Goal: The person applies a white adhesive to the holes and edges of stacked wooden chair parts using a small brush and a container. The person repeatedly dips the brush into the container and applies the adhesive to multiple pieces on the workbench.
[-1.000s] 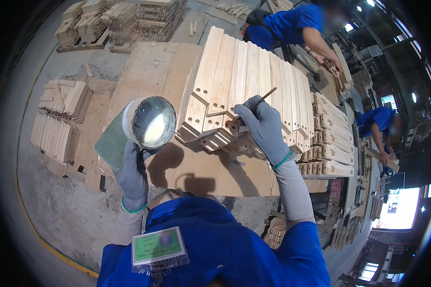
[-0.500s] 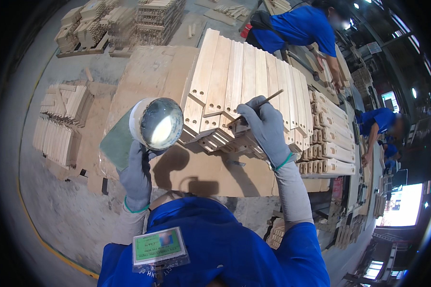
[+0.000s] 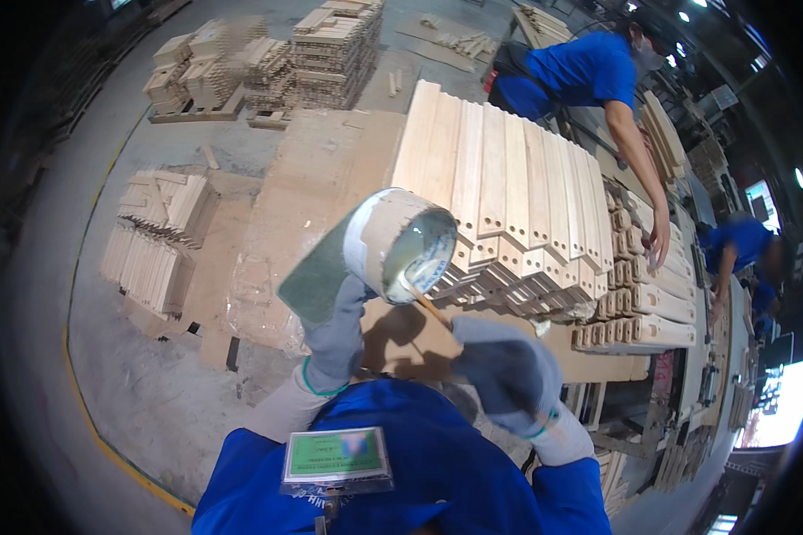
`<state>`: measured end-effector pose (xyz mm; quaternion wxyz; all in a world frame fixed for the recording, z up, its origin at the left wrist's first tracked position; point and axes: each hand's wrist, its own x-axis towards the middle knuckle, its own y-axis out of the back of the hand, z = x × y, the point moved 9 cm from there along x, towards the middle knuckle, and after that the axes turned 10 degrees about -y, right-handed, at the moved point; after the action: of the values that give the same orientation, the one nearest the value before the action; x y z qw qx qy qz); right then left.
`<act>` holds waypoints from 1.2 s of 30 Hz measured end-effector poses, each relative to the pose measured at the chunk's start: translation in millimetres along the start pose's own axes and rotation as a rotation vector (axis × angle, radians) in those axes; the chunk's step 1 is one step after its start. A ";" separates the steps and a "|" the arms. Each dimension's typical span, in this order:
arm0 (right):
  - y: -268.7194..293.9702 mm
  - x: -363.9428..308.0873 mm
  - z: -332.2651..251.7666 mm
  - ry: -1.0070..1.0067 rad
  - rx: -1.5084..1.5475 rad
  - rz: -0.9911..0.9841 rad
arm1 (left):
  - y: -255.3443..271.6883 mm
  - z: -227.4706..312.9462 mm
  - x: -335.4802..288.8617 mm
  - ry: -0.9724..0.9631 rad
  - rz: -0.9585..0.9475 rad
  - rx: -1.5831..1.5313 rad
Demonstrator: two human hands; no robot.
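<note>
My left hand (image 3: 337, 330), in a grey glove, grips a round, pale-walled pot (image 3: 379, 241) tilted with its mouth to the right. A whitish, wet-looking substance lies inside it. A flat green panel (image 3: 317, 276) sits against the pot's left side. My right hand (image 3: 509, 366), also gloved and blurred by motion, is closed on a thin brown stick (image 3: 433, 309). The stick's pale tip is inside the pot's mouth; whether it carries bristles I cannot tell. Just beyond both hands stands a stack of pale wooden slats (image 3: 509, 178) with paired round holes in their near ends.
Right of the slats lie stacked slotted wooden pieces (image 3: 656, 312); a co-worker's arm (image 3: 638, 152) reaches over them. Cardboard (image 3: 312, 160) covers the floor beyond the pot. Smaller slat piles (image 3: 152, 276) lie at left, taller stacks (image 3: 330, 53) at the far side. Another person (image 3: 740, 245) works at right.
My right hand has drawn back from the slats' drilled ends, bringing the stick's tip into the pot. The view has shifted, and the co-worker's arm now extends over the slotted pieces.
</note>
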<state>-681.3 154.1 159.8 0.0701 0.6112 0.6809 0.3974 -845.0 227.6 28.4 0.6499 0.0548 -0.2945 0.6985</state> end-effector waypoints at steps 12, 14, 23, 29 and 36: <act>-9.1 -21.4 15.3 -0.265 0.126 -0.118 | 1.3 -6.6 -10.9 -0.018 -0.001 -0.174; -3.5 -23.1 18.2 -0.296 0.331 -0.046 | 4.6 -20.0 -13.1 0.069 0.000 -0.189; 80.0 4.8 126.8 -0.620 0.398 0.522 | 26.0 -38.3 -7.5 0.165 0.100 -0.208; 63.1 26.0 165.4 -0.694 0.242 0.396 | 41.2 -44.3 -7.0 0.248 0.207 -0.208; 42.9 39.5 180.9 -0.599 0.038 0.312 | 49.1 -41.8 -10.0 0.195 0.231 -0.151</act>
<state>-552.5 268.9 80.1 0.1941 0.7989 0.5355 0.1933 -876.8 239.9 -27.2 0.5930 -0.0965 -0.2862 0.7464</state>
